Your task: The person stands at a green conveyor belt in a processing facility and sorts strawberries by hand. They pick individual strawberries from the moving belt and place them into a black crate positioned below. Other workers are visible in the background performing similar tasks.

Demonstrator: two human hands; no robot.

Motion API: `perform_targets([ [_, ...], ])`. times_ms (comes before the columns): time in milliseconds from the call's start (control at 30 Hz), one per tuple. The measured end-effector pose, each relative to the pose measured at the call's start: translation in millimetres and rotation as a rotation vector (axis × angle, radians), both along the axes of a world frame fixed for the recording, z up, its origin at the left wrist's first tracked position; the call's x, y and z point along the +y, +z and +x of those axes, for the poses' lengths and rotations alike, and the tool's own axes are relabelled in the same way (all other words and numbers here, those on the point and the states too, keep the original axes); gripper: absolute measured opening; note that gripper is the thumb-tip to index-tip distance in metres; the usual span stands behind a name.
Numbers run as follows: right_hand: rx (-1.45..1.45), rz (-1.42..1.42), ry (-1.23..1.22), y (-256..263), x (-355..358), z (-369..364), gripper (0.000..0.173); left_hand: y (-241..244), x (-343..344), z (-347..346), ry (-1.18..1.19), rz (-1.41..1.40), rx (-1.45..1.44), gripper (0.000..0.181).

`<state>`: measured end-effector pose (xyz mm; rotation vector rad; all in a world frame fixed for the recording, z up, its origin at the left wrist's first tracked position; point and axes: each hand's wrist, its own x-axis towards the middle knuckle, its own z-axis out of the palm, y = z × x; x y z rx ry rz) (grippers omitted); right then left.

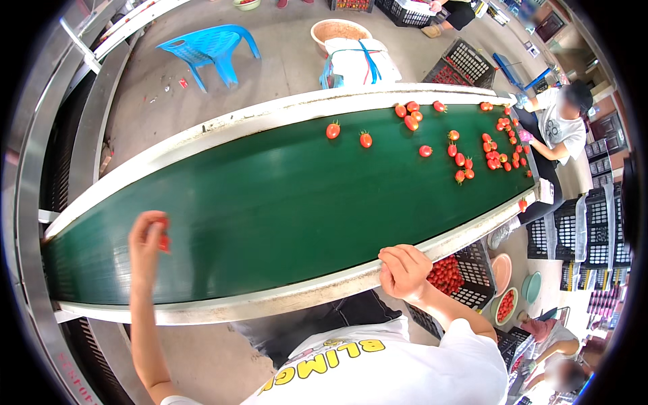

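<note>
My left hand (pixel 147 238) is over the left part of a green conveyor belt (pixel 283 202). Its fingers are closed on a small red object (pixel 164 242), too blurred to name exactly. Curled at the white near rail (pixel 304 296) of the belt, my right hand (pixel 406 272) shows nothing in its fingers. Red cherry tomatoes, some with green stems, lie on the belt's right half. Two of them, a tomato (pixel 332 130) and another tomato (pixel 365 139), are farthest left. A denser group (pixel 493 154) lies towards the right end.
A person (pixel 557 124) with gloved hands is at the belt's right end. Below the near rail stands a black crate (pixel 476 276) with tomatoes. Beyond the far rail are a blue plastic chair (pixel 212 48) and a white bundle (pixel 360 63). Metal framing (pixel 30 202) borders the left end.
</note>
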<state>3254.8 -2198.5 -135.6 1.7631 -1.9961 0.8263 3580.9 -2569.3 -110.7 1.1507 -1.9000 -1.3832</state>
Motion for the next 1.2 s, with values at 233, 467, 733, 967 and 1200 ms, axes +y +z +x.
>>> perform_targets([
  [233, -0.016, -0.028, -0.025, -4, 3, -3, 0.014, 16, 145, -126, -0.317, 0.501, 0.275, 0.017],
  [467, 0.036, -0.01, -0.026, -9, 2, 4, 0.014, 12, 196, -177, -0.095, 0.949, 0.616, 0.025],
  [733, 0.052, -0.012, -0.024, -23, -2, 7, 0.014, 11, 196, -188, -0.135, 1.138, 0.788, 0.025],
  [967, 0.07, -0.139, -0.043, -27, -9, 8, 0.011, -13, 195, -180, -0.051, 1.056, 0.781, 0.043],
  [1200, 0.023, -0.192, -0.097, -49, -13, 24, 0.017, -32, 182, -170, -0.081, 1.431, 0.985, 0.036],
])
